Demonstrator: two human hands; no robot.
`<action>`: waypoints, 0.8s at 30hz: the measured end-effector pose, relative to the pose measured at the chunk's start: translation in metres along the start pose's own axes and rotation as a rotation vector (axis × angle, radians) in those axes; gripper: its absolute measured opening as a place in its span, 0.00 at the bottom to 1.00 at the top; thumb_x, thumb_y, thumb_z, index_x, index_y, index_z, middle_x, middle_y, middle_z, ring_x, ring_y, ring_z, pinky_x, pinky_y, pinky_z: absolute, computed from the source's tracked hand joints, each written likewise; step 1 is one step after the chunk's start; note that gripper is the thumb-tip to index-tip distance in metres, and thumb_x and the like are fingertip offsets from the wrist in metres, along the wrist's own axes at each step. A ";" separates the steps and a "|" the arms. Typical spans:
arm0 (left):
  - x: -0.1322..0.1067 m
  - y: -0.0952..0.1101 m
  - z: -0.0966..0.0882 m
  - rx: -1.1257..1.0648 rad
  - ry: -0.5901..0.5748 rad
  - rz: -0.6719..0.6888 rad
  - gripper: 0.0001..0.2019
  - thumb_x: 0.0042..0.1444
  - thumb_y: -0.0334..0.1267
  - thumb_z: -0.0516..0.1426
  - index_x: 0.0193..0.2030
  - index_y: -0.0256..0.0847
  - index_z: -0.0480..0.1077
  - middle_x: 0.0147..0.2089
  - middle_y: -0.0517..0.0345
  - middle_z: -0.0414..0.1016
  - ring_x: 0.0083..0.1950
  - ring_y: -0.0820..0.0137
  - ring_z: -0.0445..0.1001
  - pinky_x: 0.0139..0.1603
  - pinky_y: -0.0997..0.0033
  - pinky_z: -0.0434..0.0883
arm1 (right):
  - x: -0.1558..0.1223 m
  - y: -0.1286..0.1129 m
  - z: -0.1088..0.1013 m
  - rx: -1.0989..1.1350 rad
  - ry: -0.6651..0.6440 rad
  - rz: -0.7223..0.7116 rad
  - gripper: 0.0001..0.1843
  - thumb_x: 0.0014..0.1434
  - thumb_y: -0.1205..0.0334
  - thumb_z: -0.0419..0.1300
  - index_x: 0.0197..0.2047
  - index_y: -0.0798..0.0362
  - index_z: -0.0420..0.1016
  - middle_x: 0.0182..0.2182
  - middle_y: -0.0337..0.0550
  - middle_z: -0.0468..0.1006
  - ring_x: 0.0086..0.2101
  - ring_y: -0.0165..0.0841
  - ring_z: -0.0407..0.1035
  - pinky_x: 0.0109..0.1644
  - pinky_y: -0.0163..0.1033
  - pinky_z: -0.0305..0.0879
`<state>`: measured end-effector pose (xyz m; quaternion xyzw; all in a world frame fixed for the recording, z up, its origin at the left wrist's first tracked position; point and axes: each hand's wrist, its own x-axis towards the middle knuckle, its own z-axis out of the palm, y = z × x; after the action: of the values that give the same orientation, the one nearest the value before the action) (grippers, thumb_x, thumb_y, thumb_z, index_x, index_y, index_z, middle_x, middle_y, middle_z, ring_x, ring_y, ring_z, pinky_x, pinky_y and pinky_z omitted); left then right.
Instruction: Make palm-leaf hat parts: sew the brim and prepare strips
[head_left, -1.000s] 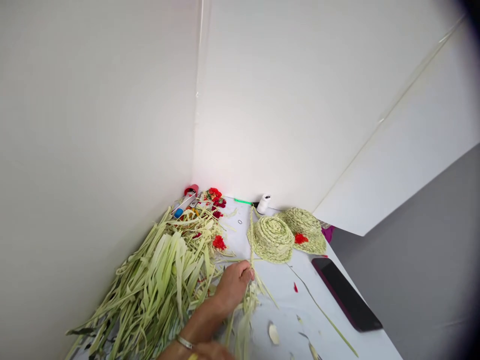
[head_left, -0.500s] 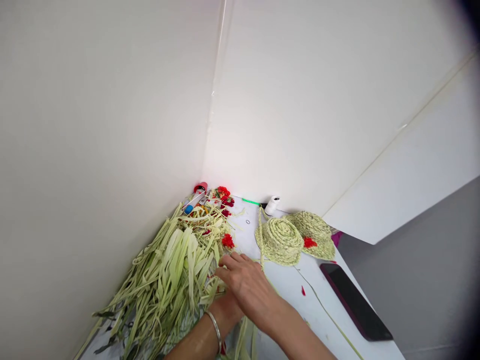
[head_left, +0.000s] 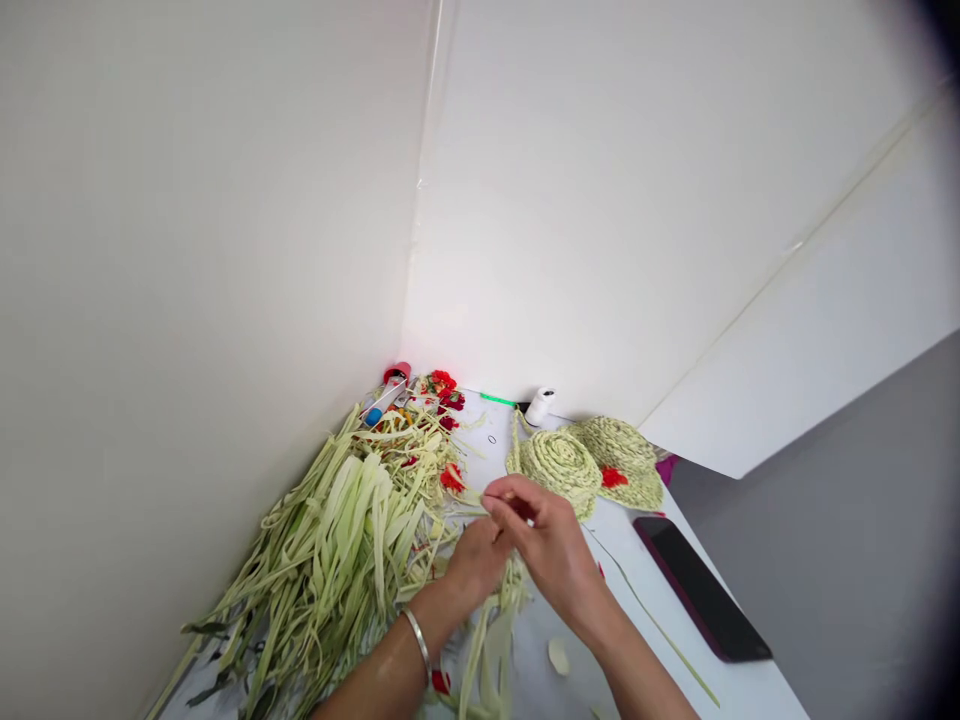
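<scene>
My left hand (head_left: 480, 557), with a silver bangle at the wrist, is closed, and pale green leaf strips (head_left: 495, 640) hang down below it. Its fingertips are mostly hidden behind the other hand. My right hand (head_left: 551, 540) overlaps it from the right, thumb and forefinger pinched together on a thin pale strip end that pokes out to the left. Just beyond the hands lies a coiled, braided mat (head_left: 561, 465) of the same green strips. A second braided mat (head_left: 619, 450) sits partly behind it, with a red flower (head_left: 613, 477) on top.
A big heap of leaf strips (head_left: 337, 540) covers the table's left side. Red flowers (head_left: 444, 383), a pink-red cup-like container (head_left: 396, 375), a green stick (head_left: 497, 399) and a white thread spool (head_left: 540, 405) line the back by the walls. A dark phone (head_left: 701, 590) lies near the right edge.
My right hand has moved right and turned, its thumb and forefinger now raised in a pinch. More of my left hand shows. The view has shifted slightly.
</scene>
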<state>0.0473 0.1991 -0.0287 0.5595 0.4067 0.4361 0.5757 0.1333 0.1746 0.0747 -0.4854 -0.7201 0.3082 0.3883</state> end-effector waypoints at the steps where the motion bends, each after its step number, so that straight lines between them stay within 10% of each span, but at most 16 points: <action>1: -0.001 -0.001 -0.002 -0.011 -0.004 -0.003 0.12 0.55 0.45 0.57 0.27 0.39 0.71 0.28 0.56 0.71 0.36 0.63 0.68 0.38 0.65 0.63 | -0.008 0.003 -0.009 0.098 0.035 0.072 0.10 0.58 0.54 0.60 0.32 0.52 0.73 0.22 0.37 0.69 0.25 0.31 0.62 0.30 0.36 0.57; 7: -0.004 0.004 -0.007 -0.160 -0.085 -0.090 0.15 0.52 0.52 0.56 0.29 0.40 0.66 0.20 0.68 0.57 0.22 0.74 0.56 0.25 0.74 0.57 | -0.054 0.031 -0.059 0.448 0.216 0.341 0.15 0.55 0.49 0.64 0.33 0.53 0.73 0.13 0.28 0.51 0.19 0.25 0.42 0.24 0.35 0.41; 16: -0.009 0.012 -0.007 -0.222 -0.129 -0.159 0.17 0.49 0.54 0.59 0.30 0.40 0.65 0.22 0.67 0.62 0.23 0.75 0.61 0.26 0.76 0.59 | -0.056 0.056 -0.030 0.169 0.167 0.284 0.06 0.56 0.60 0.57 0.34 0.53 0.72 0.29 0.40 0.74 0.31 0.33 0.68 0.38 0.37 0.62; 24: -0.005 0.004 -0.008 -0.151 -0.105 -0.179 0.18 0.48 0.54 0.60 0.31 0.39 0.68 0.20 0.68 0.61 0.22 0.74 0.61 0.24 0.77 0.57 | -0.065 0.071 -0.028 -0.012 0.150 0.270 0.20 0.56 0.69 0.47 0.46 0.52 0.77 0.36 0.43 0.80 0.34 0.36 0.72 0.40 0.39 0.65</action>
<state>0.0378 0.1970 -0.0256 0.4980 0.3903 0.3822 0.6735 0.2048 0.1398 0.0142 -0.6018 -0.6190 0.3163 0.3932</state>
